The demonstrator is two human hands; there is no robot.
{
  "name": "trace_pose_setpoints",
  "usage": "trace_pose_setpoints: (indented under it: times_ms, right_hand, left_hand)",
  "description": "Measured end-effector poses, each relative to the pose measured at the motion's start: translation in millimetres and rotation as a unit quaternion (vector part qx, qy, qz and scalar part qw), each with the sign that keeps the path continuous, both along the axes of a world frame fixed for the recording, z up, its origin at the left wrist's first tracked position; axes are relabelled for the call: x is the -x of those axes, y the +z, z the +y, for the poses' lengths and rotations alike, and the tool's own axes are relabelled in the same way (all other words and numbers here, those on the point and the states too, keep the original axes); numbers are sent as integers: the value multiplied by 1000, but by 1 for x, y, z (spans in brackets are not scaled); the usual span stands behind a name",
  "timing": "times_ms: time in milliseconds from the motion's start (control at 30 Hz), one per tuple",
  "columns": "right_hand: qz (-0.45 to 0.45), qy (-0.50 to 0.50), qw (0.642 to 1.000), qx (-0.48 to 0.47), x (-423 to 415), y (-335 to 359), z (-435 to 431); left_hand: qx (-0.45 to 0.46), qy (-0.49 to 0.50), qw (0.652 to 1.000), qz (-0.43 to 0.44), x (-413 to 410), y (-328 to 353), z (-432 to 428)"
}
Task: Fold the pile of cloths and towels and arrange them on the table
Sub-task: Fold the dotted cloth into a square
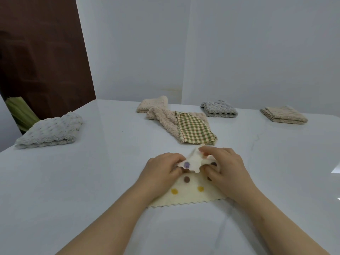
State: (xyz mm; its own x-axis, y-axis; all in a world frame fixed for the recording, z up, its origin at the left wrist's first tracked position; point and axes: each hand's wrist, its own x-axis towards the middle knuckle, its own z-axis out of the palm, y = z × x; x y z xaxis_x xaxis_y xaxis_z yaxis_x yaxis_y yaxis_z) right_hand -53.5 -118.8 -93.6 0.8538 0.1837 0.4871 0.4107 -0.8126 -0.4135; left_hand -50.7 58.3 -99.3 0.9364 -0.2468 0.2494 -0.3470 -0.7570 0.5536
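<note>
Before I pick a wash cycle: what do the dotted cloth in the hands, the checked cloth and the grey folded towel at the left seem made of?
Dotted cloth: soft cream fleece, likely microfibre, matte, zigzag-cut edge.
Checked cloth: green-and-cream checked face that looks smooth, backed by beige plush pile.
Grey folded towel: thick, puffy bubble-textured pile, probably coral fleece.
</note>
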Motion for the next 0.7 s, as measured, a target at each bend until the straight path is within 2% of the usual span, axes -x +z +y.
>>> trace_pose_setpoints:
  times_ms: [67,133,233,300,367,433,567,700]
  right_hand:
    - [95,-32,995,27,-2,-1,-5]
    - [147,-33,988,19,-4,-2,-10]
    - [165,-23,985,-34,-4,0,-15]
    - [168,-20,983,-69,-1,3,-13]
    - [177,-6,982,-70,2,6,-11]
    - [188,6,980,-57,3,7,-8]
    - [203,22,977,-58,7,11,-5]
    - [226,23,972,-51,11,17,-8]
  left_hand:
    - [44,13,999,17,-1,1,2]
    - [97,21,994,38,-1,4,4]
    - [177,64,980,64,-6,7,10]
    - [250,99,958,99,-12,7,16]
    - [281,128,943,126,-17,6,23]
    - [252,156,949,111,-17,5,26]
    - [50,216,974,45,-16,5,26]
    - [-21,240,970,41,-17,5,29]
